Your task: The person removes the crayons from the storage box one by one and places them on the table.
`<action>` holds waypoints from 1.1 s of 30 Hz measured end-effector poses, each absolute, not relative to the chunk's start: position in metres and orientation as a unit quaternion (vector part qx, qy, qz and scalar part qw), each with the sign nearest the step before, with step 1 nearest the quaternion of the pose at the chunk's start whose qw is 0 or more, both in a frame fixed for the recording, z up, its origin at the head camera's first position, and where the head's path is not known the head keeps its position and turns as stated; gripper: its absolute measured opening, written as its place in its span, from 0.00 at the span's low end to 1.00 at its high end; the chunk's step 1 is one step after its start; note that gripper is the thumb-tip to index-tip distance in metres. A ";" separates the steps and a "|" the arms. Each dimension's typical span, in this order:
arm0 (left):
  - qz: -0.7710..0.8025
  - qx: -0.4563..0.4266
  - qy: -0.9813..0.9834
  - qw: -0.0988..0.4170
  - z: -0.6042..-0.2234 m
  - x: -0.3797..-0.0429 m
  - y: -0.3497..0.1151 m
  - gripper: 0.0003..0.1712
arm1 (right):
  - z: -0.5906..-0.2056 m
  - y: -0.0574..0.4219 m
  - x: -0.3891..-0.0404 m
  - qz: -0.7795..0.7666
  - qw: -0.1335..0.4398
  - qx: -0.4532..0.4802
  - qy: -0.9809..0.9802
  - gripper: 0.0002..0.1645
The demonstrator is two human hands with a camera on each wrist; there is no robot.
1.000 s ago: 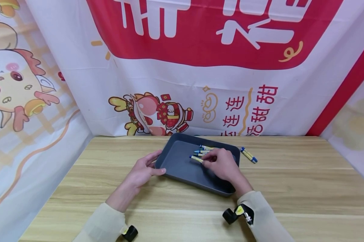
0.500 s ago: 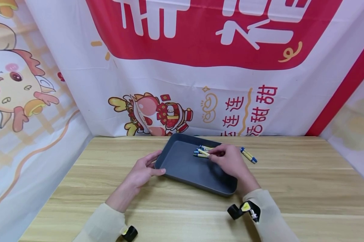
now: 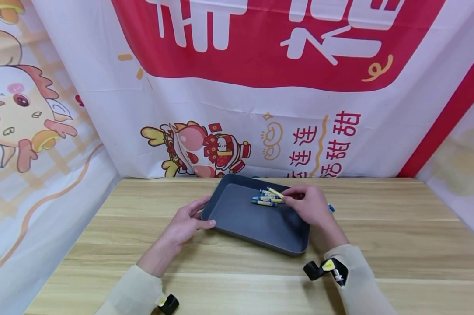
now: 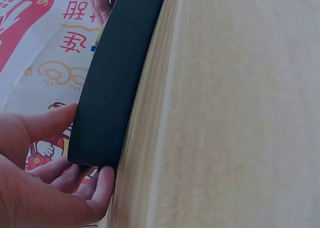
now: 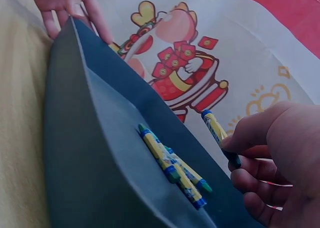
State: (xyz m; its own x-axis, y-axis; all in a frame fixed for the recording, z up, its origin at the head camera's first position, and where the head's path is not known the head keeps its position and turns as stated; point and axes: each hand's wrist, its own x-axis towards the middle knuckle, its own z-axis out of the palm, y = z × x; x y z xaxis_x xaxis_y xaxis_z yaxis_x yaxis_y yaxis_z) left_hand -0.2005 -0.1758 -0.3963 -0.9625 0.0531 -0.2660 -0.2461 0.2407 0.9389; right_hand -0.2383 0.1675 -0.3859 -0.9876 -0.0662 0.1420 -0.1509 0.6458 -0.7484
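My right hand point(image 3: 311, 204) pinches a crayon point(image 5: 214, 125) in a yellow wrapper with blue bands between thumb and fingers, over the far right part of a dark grey tray point(image 3: 237, 216). Beneath it, several similar crayons point(image 3: 264, 203) lie loosely together on the tray floor; the right wrist view shows green and blue tips on them. At the tray's left end, my left hand point(image 3: 185, 224) grips the corner, its thumb point(image 4: 52, 120) at the rim and its fingers against the outer wall.
Just right of the tray, the blue end of a crayon point(image 3: 331, 208) on the wooden table point(image 3: 398, 236) shows past my right hand, which hides the rest. A printed cloth point(image 3: 237, 105) hangs behind the table's back edge.
My right hand has lifted its crayon from the tray's middle, moving right and back past the others. It now overlaps the crayons outside the tray. My left hand and the tray stay put.
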 end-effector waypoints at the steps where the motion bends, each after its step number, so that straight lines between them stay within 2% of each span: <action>1: 0.613 -0.062 0.778 0.122 -0.396 -0.200 -0.176 0.44 | -0.386 0.169 -0.239 0.416 0.053 0.060 -0.906 0.10; 15: 0.611 -0.065 0.780 0.122 -0.396 -0.200 -0.176 0.44 | -0.382 0.180 -0.239 0.414 0.062 0.049 -0.907 0.11; 33: 0.612 -0.059 0.780 0.121 -0.397 -0.201 -0.176 0.44 | -0.381 0.200 -0.239 0.435 0.032 -0.006 -0.900 0.16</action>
